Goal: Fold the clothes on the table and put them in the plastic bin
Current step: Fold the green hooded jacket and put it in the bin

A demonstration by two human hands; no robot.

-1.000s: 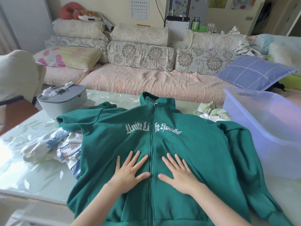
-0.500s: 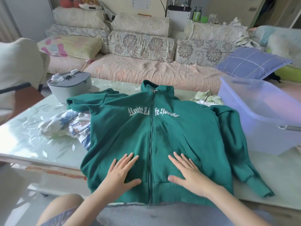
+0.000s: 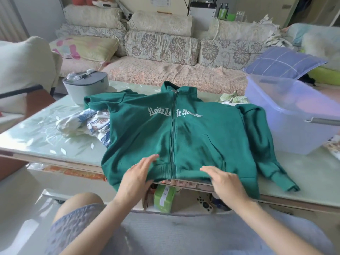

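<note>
Both hands had slid down the green jacket [image 3: 202,137] to its ribbed hem [image 3: 184,172] at the table's [image 3: 36,133] near edge, left hand [image 3: 138,173] and right hand [image 3: 225,183] flat, fingers straight, equally near either side of the zip [image 3: 173,137] running straight away from me.

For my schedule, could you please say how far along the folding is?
Done: nothing looks folded. In hand: the green zipped jacket lies flat, left hand and right hand at its hem. Left: folding it, the blue floral cloth and leafy green cloth, then filling the translucent plastic bin.
</note>
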